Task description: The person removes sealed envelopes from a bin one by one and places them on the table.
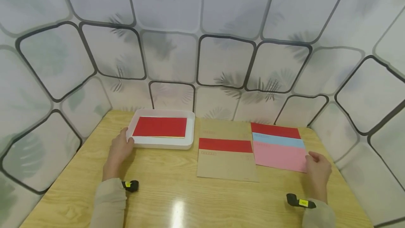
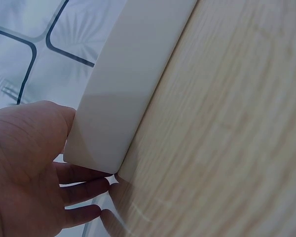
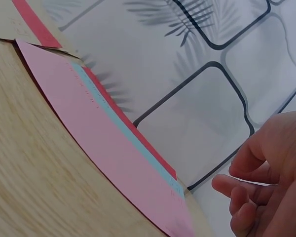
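My left hand holds the left side of a white tray, thumb at its rim. In the left wrist view, the fingers bend around the corner of the tray. A red envelope lies flat inside the tray, with a thin yellowish edge showing under it. My right hand is beside the right end of a pink envelope. Its fingers curl loosely, and the right wrist view shows nothing between the fingers of this hand. Blue and red envelopes overlap behind the pink one.
Left of the pink envelope lie a brown envelope, a red strip of another envelope and a second brown envelope, overlapping. The wooden table ends at patterned curtain-like walls at the back and sides.
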`<state>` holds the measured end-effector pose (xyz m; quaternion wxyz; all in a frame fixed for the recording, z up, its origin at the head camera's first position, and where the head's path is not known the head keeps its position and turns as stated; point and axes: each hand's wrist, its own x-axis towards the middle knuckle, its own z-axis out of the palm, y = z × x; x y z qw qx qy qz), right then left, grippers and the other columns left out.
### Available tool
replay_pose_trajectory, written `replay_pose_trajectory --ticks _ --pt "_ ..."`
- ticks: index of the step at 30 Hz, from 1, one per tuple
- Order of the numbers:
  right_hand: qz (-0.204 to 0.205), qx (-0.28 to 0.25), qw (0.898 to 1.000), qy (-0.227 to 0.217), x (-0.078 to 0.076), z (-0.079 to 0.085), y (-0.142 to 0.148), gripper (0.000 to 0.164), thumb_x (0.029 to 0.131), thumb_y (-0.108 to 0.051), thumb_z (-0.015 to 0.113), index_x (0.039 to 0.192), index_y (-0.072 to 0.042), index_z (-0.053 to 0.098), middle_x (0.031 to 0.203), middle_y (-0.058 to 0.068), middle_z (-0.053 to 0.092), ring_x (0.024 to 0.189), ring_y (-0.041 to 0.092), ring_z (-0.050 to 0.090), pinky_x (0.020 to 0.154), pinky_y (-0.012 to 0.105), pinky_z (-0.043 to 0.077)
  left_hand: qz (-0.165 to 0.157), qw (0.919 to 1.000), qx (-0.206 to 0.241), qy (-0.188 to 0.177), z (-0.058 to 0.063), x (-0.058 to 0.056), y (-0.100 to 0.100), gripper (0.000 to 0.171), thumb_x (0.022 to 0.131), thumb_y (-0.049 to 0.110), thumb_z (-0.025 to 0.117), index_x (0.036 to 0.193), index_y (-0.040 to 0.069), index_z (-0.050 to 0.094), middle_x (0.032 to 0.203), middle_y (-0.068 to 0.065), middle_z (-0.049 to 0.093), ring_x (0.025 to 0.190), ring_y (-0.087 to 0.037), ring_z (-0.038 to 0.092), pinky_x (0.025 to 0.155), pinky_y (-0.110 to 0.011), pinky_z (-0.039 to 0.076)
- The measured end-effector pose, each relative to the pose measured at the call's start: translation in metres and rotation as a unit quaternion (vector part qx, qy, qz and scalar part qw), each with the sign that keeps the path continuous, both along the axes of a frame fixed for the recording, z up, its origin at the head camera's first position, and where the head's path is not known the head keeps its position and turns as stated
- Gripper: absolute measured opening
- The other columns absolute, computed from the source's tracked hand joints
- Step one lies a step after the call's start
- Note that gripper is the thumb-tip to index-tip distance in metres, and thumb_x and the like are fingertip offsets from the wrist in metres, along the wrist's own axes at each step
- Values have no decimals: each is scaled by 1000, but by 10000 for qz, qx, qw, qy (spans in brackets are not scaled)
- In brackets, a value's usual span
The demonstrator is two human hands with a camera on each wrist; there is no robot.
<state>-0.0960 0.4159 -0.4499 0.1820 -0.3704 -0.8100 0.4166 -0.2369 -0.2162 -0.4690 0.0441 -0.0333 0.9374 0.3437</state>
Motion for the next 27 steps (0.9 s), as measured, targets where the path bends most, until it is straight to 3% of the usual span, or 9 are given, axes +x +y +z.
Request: replay_pose_trajectory --ticks 13,21,27 --pt "438 161 9988 131 -9 5 -15 42 100 -22 49 132 4 59 123 26 61 91 14 52 66 18 40 -52 9999 -50 151 -2 0 -2 62 101 19 33 153 -9 13 151 -39 27 137 -56 28 111 -67 25" --pt "683 525 9946 576 -18 11 -34 35 98 -19 54 123 1 66 114 24 67 77 -4 48 61 11 40 -65 9997 -109 188 0 0 -3 62 101 19 33 153 -9 14 149 -40 29 135 -58 29 110 -68 26" --pt "1129 533 9894 747 -24 17 -52 33 99 -18 53 123 1 65 114 23 67 81 7 54 61 14 43 -55 9999 -89 127 -3 0 -2 62 101 19 32 153 -9 13 150 -40 27 137 -57 28 111 -67 26"
